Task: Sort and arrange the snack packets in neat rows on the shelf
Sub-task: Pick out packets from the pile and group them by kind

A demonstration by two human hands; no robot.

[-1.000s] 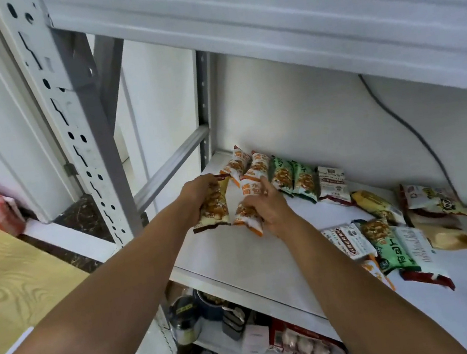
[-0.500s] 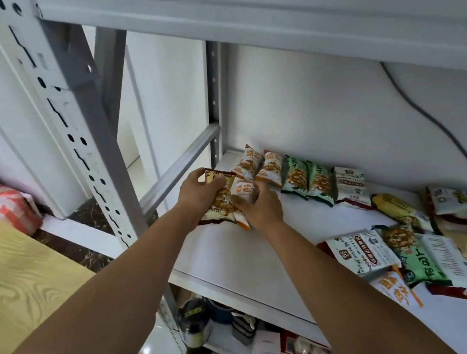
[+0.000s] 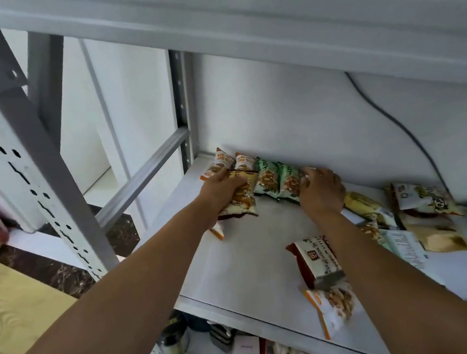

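Now gripping the brown packet (image 3: 243, 202) in the left hand (image 3: 222, 192) at the shelf (image 3: 252, 258) back-left, lengthwise toward the wall, touching the green packets (image 3: 276, 181) rightward, while curling the right hand (image 3: 322, 191) over the row's end, hold impossible to tell.
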